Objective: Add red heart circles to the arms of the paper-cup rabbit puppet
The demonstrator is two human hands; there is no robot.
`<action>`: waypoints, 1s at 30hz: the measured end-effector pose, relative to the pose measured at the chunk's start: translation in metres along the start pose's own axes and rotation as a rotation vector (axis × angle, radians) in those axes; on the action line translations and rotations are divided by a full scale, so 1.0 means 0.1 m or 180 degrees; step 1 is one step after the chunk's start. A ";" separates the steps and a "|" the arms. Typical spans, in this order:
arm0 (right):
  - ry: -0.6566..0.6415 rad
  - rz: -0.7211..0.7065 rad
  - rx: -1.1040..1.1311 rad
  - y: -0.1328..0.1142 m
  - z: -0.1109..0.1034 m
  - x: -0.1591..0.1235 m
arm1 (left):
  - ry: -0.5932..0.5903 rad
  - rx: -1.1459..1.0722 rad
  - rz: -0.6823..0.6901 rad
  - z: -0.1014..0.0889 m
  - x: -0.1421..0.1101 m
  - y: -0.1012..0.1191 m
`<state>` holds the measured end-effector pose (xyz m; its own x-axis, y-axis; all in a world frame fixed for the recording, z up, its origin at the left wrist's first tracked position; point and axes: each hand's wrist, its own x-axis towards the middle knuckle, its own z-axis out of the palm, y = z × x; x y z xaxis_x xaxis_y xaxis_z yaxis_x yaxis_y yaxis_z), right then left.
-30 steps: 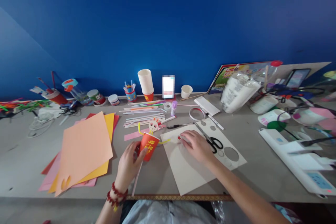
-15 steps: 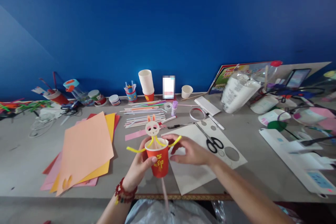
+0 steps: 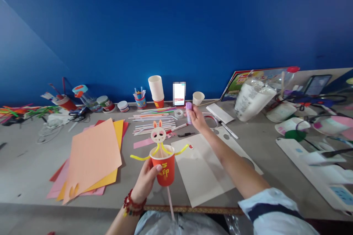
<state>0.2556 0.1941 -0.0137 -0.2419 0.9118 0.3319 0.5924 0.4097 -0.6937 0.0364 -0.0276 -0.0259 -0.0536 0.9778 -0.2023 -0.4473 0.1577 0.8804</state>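
My left hand [image 3: 149, 176] is closed around a red paper cup [image 3: 166, 172] with yellow lettering, held upright above the table's front edge. A paper rabbit head [image 3: 158, 134] with orange ears stands above the cup's mouth. Yellow bendy arms [image 3: 182, 149] reach out over the rim on both sides, and a pale straw [image 3: 170, 203] sticks out below the cup. Farther back, my right hand [image 3: 197, 117] grips a purple glue stick [image 3: 189, 113]. On the white paper sheet [image 3: 198, 176] lies a small piece with a red shape [image 3: 191, 147].
Stacked coloured paper [image 3: 96, 158] lies at left. Rows of straws [image 3: 154, 117], a tape roll [image 3: 178, 114] and a black pen [image 3: 186, 134] lie mid-table. Behind them stand stacked paper cups [image 3: 156, 90] and a phone [image 3: 179, 93]. A power strip [image 3: 311, 176] is at right.
My right hand left the small red-marked piece on the sheet, came briefly beside the cup, then reached back to the glue stick. My left hand moved the cup right and turned the rabbit's face toward me.
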 end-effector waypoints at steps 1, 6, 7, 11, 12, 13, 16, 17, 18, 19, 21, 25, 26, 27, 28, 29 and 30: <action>-0.0026 0.0014 -0.0144 -0.01 -0.07 -0.01 | 0.0035 -0.0016 -0.0011 -0.01 0.00 0.00; -0.0403 0.0192 -0.1037 0.05 -0.39 -0.13 | 0.0014 -0.0052 -0.0043 0.03 -0.01 -0.01; -0.0524 0.0246 -0.1207 0.07 -0.42 -0.17 | -0.0031 -0.0016 -0.0043 0.04 -0.01 -0.02; -0.0884 0.0516 -0.1773 0.13 -0.49 -0.27 | -0.0348 0.0224 0.0037 0.07 0.00 -0.06; -0.0922 0.0578 -0.1866 0.12 -0.51 -0.28 | -0.0433 0.0290 0.0063 0.08 0.01 -0.07; -0.0940 0.0629 -0.1930 0.11 -0.53 -0.29 | -0.0503 0.0361 0.0099 0.08 0.01 -0.07; -0.0925 0.0721 -0.1992 0.07 -0.61 -0.35 | -0.0632 0.0607 0.0255 0.10 0.03 -0.07; -0.0890 0.0734 -0.1956 0.06 -0.64 -0.39 | -0.0641 0.0685 0.0317 0.11 0.04 -0.06; -0.0828 0.0730 -0.1848 0.04 -0.68 -0.44 | -0.0635 0.0744 0.0377 0.13 0.04 -0.05; -0.0748 0.0703 -0.1646 0.02 -0.72 -0.50 | -0.0615 0.0782 0.0427 0.14 0.05 -0.04; -0.0490 0.0575 -0.0594 -0.05 -0.79 -0.65 | -0.0573 0.0826 0.0475 0.18 0.05 -0.02; -0.0656 0.0347 0.1645 -0.31 -0.90 -0.95 | -0.0538 0.0995 0.0546 0.24 0.04 0.01; -0.0668 0.0332 0.1850 -0.37 -0.91 -1.01 | -0.0549 0.1037 0.0566 0.25 0.04 0.02; -0.0677 0.0326 0.1963 -0.43 -0.91 -1.06 | -0.0565 0.1066 0.0592 0.27 0.03 0.04; -0.0628 0.0309 0.2032 -0.47 -0.90 -1.10 | -0.0582 0.1085 0.0620 0.28 0.03 0.05; -0.0538 0.0282 0.2060 -0.50 -0.90 -1.13 | -0.0602 0.1102 0.0644 0.29 0.03 0.06; -0.0426 0.0249 0.2054 -0.52 -0.88 -1.15 | -0.0627 0.1120 0.0673 0.30 0.02 0.07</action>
<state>0.3204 0.0656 0.0408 -0.3348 0.9183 0.2115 0.0430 0.2391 -0.9700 0.0598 -0.0201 -0.0075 0.0751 0.9958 0.0531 -0.1123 -0.0444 0.9927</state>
